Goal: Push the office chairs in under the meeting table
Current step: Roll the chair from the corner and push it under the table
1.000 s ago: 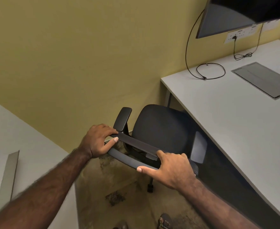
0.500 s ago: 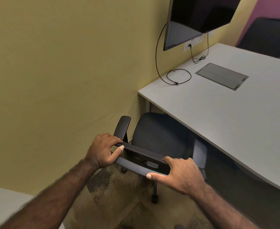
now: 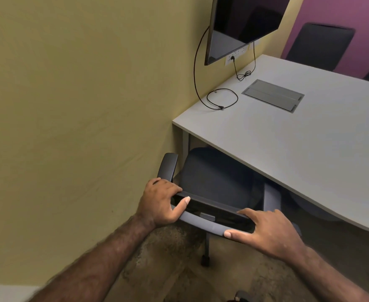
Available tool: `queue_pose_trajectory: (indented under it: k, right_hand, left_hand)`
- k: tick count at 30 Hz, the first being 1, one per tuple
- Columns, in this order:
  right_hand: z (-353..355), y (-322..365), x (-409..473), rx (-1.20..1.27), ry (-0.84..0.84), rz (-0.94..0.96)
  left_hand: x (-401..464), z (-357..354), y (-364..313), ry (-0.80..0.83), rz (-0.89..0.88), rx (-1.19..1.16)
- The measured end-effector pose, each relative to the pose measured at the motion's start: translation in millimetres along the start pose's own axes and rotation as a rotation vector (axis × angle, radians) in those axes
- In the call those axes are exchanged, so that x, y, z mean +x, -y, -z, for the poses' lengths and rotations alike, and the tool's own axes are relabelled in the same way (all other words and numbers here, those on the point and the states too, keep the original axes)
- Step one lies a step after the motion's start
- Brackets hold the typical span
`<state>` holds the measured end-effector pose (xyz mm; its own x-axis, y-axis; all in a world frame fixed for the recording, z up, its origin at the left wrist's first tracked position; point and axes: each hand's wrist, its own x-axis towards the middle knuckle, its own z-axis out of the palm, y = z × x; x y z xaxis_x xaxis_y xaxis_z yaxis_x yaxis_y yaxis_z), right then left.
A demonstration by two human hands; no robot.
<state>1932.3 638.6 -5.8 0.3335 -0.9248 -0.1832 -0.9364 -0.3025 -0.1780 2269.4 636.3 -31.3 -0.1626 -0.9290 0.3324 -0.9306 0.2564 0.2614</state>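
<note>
Both forearms reach forward from the bottom of the view to the top rail of the chair backrest (image 3: 209, 211). Left hand (image 3: 160, 203) wraps the rail's left end, fingers curled over the top, thumb pressed along the near face. Right hand (image 3: 266, 231) lies on the right end, fingers spread flat over the top edge, thumb under the grey lower band; a looser hold than the left, more a press than a clasp. The rail's long axis runs left to right between the hands, slanting down toward the right. Beyond it, the office chair's seat (image 3: 214, 177) sits directly ahead of the grip, its far part already under the edge of the meeting table (image 3: 288, 149). Left armrest (image 3: 168, 166) stands clear of the tabletop, near the table leg (image 3: 185, 140) and the yellow wall (image 3: 81, 105); right armrest (image 3: 270, 197) is at the table edge, partly beneath it. Judgement: the push goes straight away from the body, both hands equally near. Another chair (image 3: 318, 44) stands on the far side.
</note>
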Motion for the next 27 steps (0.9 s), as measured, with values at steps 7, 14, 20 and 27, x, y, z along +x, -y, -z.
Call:
queue_pose_trajectory:
  k: [7, 14, 20, 27]
  right_hand:
    - [0.7, -11.7, -15.2, -0.041, -0.091, -0.070]
    - [14.1, -29.4, -12.8, 0.011, -0.178, -0.128]
    - [17.1, -45.3, 9.4, 0.045, -0.216, -0.117]
    - [20.1, -53.5, 40.2, 0.073, -0.234, -0.097]
  left_hand:
    - [12.4, -12.9, -10.5, 0.008, -0.027, -0.046]
    - [45.5, -30.3, -23.3, 0.034, -0.046, -0.045]
    - [79.8, -39.4, -26.8, 0.150, -0.028, -0.004]
    - [123.7, -47.5, -16.4, 0.206, -0.103, 0.006]
